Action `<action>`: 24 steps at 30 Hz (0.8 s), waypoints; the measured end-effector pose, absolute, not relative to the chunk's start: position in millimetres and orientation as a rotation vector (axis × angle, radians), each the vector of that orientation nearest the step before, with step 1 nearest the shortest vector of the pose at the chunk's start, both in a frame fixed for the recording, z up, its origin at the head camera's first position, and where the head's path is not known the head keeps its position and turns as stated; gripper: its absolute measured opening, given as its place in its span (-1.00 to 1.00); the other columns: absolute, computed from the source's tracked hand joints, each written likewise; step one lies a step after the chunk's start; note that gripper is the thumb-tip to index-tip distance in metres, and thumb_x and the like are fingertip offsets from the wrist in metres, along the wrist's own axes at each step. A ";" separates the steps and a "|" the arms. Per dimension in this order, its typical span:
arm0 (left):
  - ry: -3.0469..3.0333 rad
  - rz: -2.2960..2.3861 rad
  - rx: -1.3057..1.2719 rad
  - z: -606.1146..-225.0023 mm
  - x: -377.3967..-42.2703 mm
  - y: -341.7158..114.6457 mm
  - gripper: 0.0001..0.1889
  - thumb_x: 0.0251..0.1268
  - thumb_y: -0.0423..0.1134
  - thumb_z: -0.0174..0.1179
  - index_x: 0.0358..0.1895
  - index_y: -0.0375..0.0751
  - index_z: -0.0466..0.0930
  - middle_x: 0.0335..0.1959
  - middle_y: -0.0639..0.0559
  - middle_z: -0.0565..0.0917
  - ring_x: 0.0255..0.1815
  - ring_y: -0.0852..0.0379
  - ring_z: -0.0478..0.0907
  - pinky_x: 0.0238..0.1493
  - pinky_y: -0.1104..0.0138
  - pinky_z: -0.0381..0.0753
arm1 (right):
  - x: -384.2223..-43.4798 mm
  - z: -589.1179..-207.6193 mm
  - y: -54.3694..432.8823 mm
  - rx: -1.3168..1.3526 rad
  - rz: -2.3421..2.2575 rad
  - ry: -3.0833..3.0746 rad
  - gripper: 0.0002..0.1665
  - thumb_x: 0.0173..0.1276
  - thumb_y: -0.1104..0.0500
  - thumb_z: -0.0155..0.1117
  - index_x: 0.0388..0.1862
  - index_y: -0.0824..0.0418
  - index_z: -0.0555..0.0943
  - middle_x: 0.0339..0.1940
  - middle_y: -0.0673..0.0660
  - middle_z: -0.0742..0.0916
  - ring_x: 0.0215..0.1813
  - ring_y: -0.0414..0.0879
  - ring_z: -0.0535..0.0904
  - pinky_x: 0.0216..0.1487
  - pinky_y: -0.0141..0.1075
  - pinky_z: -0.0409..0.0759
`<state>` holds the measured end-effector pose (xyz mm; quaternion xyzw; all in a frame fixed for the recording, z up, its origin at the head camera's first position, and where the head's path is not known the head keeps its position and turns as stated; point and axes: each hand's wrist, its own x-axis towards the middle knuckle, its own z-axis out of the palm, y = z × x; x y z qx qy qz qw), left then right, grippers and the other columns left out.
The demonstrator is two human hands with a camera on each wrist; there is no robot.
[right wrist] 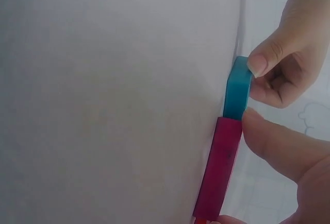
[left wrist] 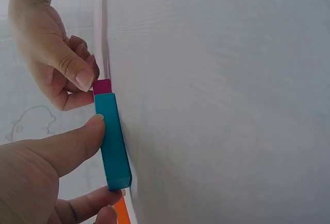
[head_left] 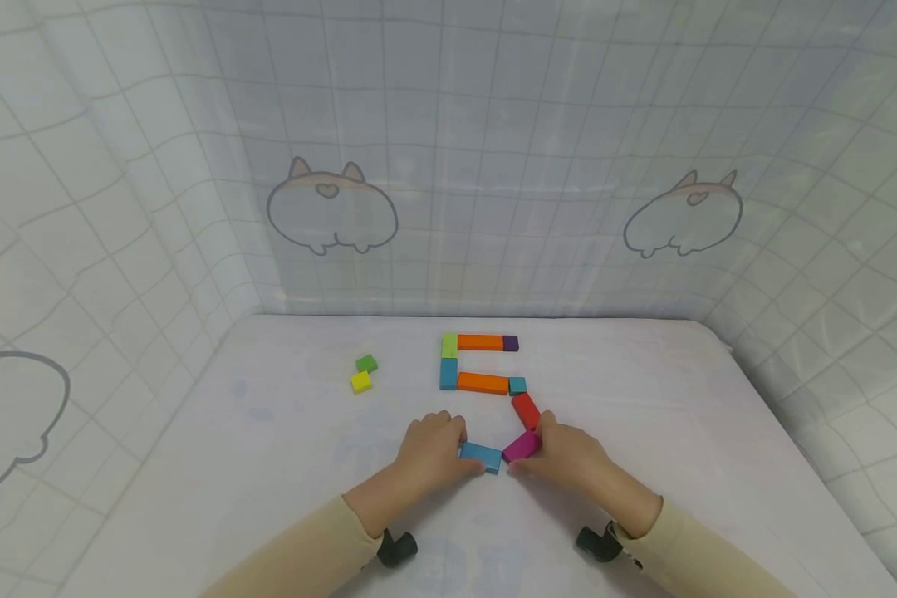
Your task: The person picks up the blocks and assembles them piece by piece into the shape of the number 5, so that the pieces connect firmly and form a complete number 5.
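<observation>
My left hand [head_left: 432, 453] holds a blue rectangular block [head_left: 482, 456] on the white surface, thumb on its near side and fingers at its far left. My right hand [head_left: 574, 457] grips a magenta block [head_left: 521, 447] between thumb and fingers. The blue block's right end meets the magenta one; in the left wrist view both blue block [left wrist: 113, 141] and magenta block [left wrist: 102, 86] stand in line. Beyond the right fingers a tilted red block [head_left: 526, 410] runs up to a small teal cube [head_left: 518, 385]. In the right wrist view the magenta block [right wrist: 219, 167] lies under the thumb.
Farther back, an orange block [head_left: 482, 383], a blue block [head_left: 448, 374], a lime block [head_left: 449, 345], another orange block [head_left: 481, 342] and a purple cube [head_left: 511, 343] continue the line. Loose green [head_left: 366, 363] and yellow cubes [head_left: 361, 381] lie left. Gridded curtains [head_left: 493, 274] surround the surface.
</observation>
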<state>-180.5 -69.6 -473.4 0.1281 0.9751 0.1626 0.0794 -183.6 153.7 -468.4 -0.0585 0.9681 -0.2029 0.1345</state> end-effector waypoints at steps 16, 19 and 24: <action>2.925 0.551 0.341 -473.2 -181.2 -79.6 -0.51 0.09 0.25 0.42 -0.12 -0.04 0.63 -0.37 0.13 0.50 -0.27 0.12 0.42 -0.13 0.16 0.50 | -185.2 -455.6 157.6 -0.201 -0.680 2.791 -0.35 0.17 -0.22 0.50 0.07 0.15 0.56 -0.38 -0.02 0.63 -0.38 -0.11 0.51 -0.37 -0.27 0.55; 2.940 0.573 0.333 -474.6 -183.2 -85.4 -0.55 0.15 0.23 0.39 -0.10 -0.02 0.63 -0.33 0.13 0.52 -0.24 0.11 0.44 -0.09 0.14 0.52 | -185.0 -449.8 156.8 -0.238 -0.708 2.783 -0.43 0.21 -0.17 0.49 0.06 0.13 0.59 -0.41 -0.03 0.62 -0.38 -0.11 0.51 -0.34 -0.27 0.56; 2.948 0.617 0.307 -472.2 -185.9 -94.2 -0.60 0.21 0.18 0.37 -0.06 0.01 0.62 -0.29 0.13 0.53 -0.20 0.11 0.45 -0.08 0.17 0.54 | -184.4 -442.8 154.6 -0.295 -0.723 2.779 -0.48 0.24 -0.12 0.47 0.04 0.15 0.61 -0.47 0.00 0.59 -0.40 -0.11 0.49 -0.37 -0.27 0.53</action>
